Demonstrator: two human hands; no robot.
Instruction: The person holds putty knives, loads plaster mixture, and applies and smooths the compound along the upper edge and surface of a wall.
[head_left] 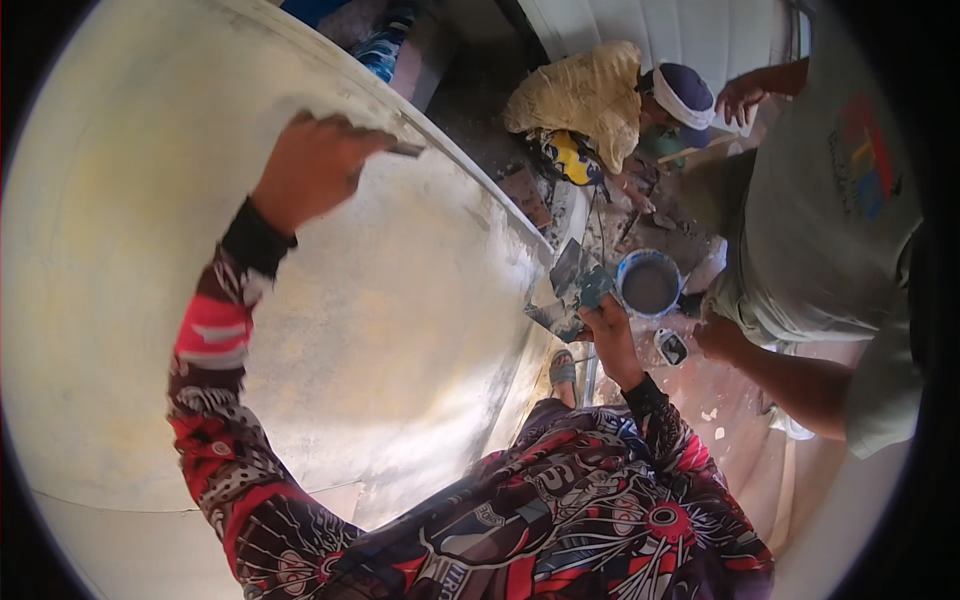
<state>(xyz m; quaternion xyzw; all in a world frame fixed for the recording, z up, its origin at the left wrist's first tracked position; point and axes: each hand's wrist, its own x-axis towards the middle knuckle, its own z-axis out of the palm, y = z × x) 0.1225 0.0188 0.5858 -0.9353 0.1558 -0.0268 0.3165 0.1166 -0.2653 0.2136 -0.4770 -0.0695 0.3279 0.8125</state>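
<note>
My left hand (pixel 312 172) is raised in front of the pale wall (pixel 390 290), its fingers closed round a dark flat tool (pixel 405 150). Only a short end of that tool sticks out beyond the knuckles, so its kind is hard to make out. Lower and to the right, my right hand (pixel 610 332) grips the edge of a flat plate (pixel 572 290) smeared with grey paste. The plate is tilted, close to the wall's right edge. The wall has yellowish and grey patches over its surface.
A round bucket of grey paste (pixel 648 284) stands on the floor right of the plate, with a small white container (pixel 671 347) near it. One person (pixel 590 105) crouches at the back; another in a grey shirt (pixel 830 200) stands close on the right. Debris litters the floor.
</note>
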